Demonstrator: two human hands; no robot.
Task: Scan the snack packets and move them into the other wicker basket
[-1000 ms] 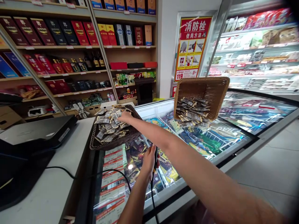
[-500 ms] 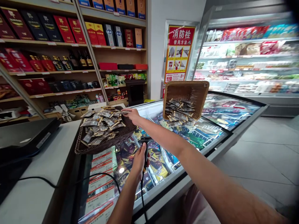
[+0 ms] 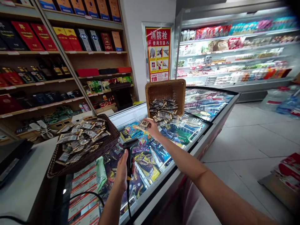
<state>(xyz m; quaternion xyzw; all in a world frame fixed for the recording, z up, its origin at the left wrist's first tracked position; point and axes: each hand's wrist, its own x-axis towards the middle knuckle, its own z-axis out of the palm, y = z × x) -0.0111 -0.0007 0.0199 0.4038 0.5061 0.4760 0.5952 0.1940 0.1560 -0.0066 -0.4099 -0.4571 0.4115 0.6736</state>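
In the head view, the right hand (image 3: pixel 153 128) pinches a small packet (image 3: pixel 142 124) just beside the near left corner of the tan basket (image 3: pixel 166 89), above the freezer (image 3: pixel 203 139), while the left hand (image 3: pixel 122 170) wraps a scanner (image 3: pixel 129 156). Packets could spill over the tan basket's low lip because it tilts forward, and the scanner's cord (image 3: pixel 128 195), crossing the freezer's near edge, might snag. The poster (image 3: pixel 159 36) reads "消防栓 使用方法" and "119"; the packet's dark lettering is too small to read surely.
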